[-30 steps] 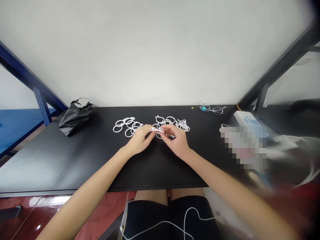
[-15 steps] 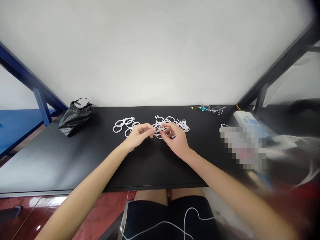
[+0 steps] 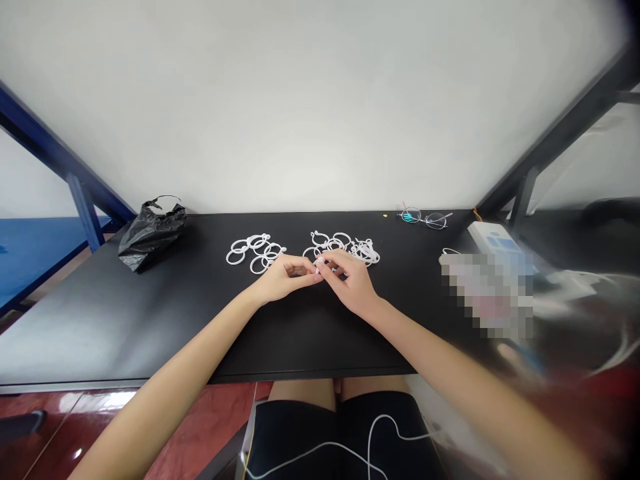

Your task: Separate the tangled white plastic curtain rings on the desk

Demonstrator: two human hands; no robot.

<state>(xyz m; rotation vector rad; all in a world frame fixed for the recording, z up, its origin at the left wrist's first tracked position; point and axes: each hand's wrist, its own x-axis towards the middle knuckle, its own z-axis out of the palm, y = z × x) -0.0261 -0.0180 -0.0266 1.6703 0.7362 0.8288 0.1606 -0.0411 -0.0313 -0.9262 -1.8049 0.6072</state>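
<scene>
My left hand [image 3: 281, 280] and my right hand [image 3: 351, 280] meet fingertip to fingertip above the table's middle. Both are closed in a pinch on one white plastic ring [image 3: 320, 262], mostly hidden by the fingers. Just beyond my right hand lies a tangled heap of white rings [image 3: 341, 239], some with a small eyelet. Several more white rings [image 3: 259, 265] lie loosely overlapped on the table just past my left hand.
The black table [image 3: 200, 333] runs along a pale wall. A crumpled black plastic bag [image 3: 153, 233] sits at the left. Eyeglasses [image 3: 425, 218] rest at the back right, near a white and blue box [image 3: 493, 237]. A white cable [image 3: 320, 447] crosses my lap.
My left hand has moved right, and its fingertips now meet those of my right hand on the ring. The heaps of rings lie as before.
</scene>
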